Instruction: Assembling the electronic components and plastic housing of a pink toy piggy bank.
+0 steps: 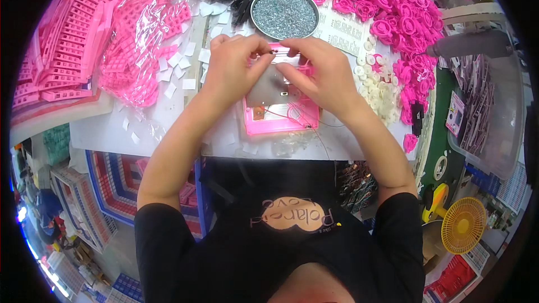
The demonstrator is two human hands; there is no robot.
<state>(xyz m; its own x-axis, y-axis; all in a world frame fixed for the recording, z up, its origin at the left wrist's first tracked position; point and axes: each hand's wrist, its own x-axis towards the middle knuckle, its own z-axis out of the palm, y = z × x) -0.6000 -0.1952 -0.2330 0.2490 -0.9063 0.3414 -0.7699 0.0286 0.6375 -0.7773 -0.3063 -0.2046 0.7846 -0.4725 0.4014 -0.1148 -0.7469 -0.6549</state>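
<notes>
A pink plastic case (283, 128) lies on the worktable in front of me, with a grey plate (268, 93) over its middle and thin wires at its near end. My left hand (234, 67) is closed at the case's far end, thumb and forefinger pinched at a tiny dark part I cannot make out. Beside it, my right hand (321, 73) curls over the case's far right side; its thumb rests near the plate and its forefinger bends at the far edge. Small metallic strips (282, 53) show between the fingertips.
Just beyond the case stands a round tray (285, 14) of small metal pieces. Pink rings (387, 11) and white discs (370, 78) pile up right; bagged pink parts (140, 45) and white paper squares (174, 67) lie left. A grey tool (474, 44) juts in from the right.
</notes>
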